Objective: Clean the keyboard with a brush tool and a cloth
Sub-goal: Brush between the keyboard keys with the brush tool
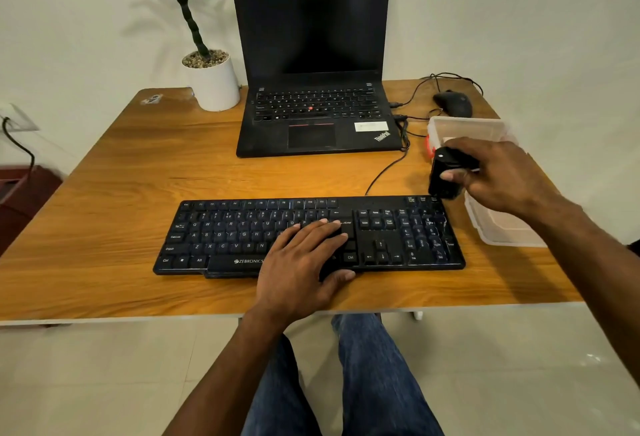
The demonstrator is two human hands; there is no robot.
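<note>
My left hand (304,262) lies flat on the black keyboard (242,235), fingers straight and close together, their tips over the keys near the Enter key, my thumb stretched along the front edge by the Ctrl key; it holds nothing and simply presses down on the board. The keyboard runs out to either side of those fingers, the letter keys off to their left and the arrow keys and number pad to their right. My right hand (498,176) is raised just above the keyboard's far right corner, fingers curled round a small black brush tool (445,176), thumb across its front; whether its lower end touches the keys I cannot tell. Right behind and under that hand sits a clear plastic container (464,126), with a flat clear lid (502,228) beside my wrist at the table's right edge. Beyond my right fingers lies a black mouse (453,103) with its cable looping back. Ahead of my left fingertips stands an open black laptop (311,55) with a dark screen, and to its left a white potted plant (211,82). All of it rests on a wooden table (104,193).
</note>
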